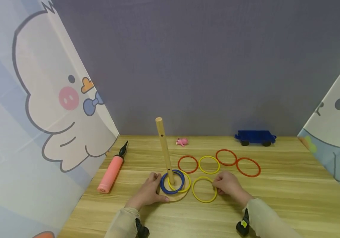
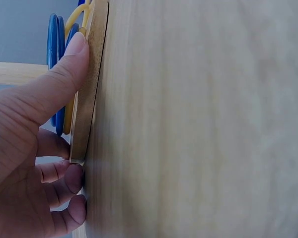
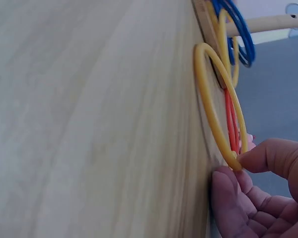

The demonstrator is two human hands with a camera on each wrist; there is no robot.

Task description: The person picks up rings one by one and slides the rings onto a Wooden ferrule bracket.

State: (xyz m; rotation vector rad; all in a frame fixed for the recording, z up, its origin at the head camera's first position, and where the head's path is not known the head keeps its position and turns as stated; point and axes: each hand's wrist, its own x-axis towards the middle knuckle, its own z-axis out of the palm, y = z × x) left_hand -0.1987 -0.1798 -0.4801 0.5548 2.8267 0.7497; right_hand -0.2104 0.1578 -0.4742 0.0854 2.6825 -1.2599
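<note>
Right hand (image 1: pixel 227 183) pinches yellow ring (image 3: pixel 208 104); left hand (image 1: pixel 147 192) clasps base (image 1: pixel 176 197), presumably steadying it, well off tabletop's back edge (image 1: pixel 146 137).

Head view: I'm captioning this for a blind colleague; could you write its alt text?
A person's right grip pinches a yellow ring beside a wooden peg stand that the left grip holds by its base. Blue and yellow rings circle its post; beyond are three red rings, another yellow ring, a pink figurine and a blue wagon.

Yellow ring (image 3: pixel 207 101) pinched at one edge, wooden base (image 1: pixel 175 198) beside it, upright peg (image 1: pixel 164 145) inside blue rings (image 2: pixel 52 39)
</note>
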